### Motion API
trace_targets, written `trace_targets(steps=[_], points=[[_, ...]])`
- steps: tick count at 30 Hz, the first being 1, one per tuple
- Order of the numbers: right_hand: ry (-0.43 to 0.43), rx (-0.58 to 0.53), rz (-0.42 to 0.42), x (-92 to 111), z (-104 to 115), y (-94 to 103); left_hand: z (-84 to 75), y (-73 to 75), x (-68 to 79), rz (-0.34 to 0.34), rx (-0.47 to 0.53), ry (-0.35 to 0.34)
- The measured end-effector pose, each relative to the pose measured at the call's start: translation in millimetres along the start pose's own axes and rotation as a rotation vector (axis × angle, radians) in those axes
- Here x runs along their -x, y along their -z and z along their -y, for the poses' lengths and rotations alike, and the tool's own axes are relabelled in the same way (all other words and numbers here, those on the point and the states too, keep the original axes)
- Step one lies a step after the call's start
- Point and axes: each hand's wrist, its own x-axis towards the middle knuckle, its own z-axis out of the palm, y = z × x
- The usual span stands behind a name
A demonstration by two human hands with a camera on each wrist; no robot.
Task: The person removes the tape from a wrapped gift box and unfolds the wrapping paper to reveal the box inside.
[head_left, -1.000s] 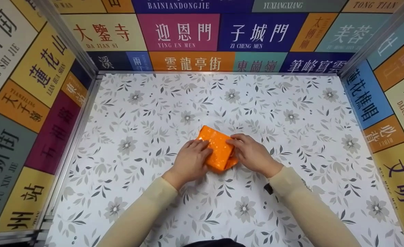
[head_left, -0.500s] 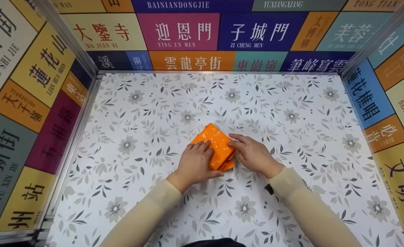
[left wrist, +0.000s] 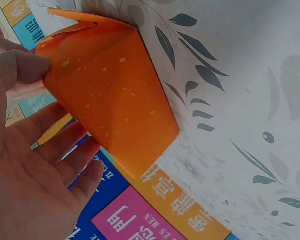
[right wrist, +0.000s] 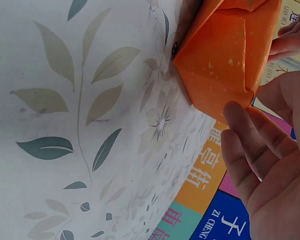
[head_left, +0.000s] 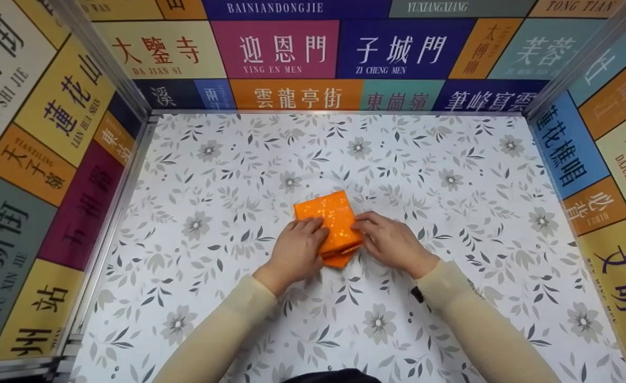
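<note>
In the head view an orange paper packet, flecked with light spots, sits in the middle of the table with loose folded flaps at its near end. My left hand holds its left side. Seen from the left wrist, the thumb meets the packet's edge and the other fingers lie along it. At the right side, my right hand grips the packet's edge between thumb and fingers. The right wrist view shows creased, folded paper just above the right fingertips.
A white cover with grey flowers and leaves spreads over the table. Colourful panels with large characters form a back wall, a left wall and a right wall around it.
The orange packet has turned counterclockwise between the hands, its far edge swinging to the left. The left thumb, spread out half a second ago, is back against it; the right hand stays at its side.
</note>
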Motion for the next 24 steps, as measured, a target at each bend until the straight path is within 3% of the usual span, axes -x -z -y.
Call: trace_targets(steps=[6,14,24], points=[[0.014,0.015,0.014,-3,1,0.2,4.7,0.3,1.2,-0.007,0.021,-0.037],[-0.048,0.094,0.129,-4,-2,-3.1,8.7,-0.6,1.0,-0.017,0.019,-0.068],[-0.023,0.102,0.117,-6,-1,-1.0,-7.3,-6.7,-3.2,-0.031,-0.029,0.030]])
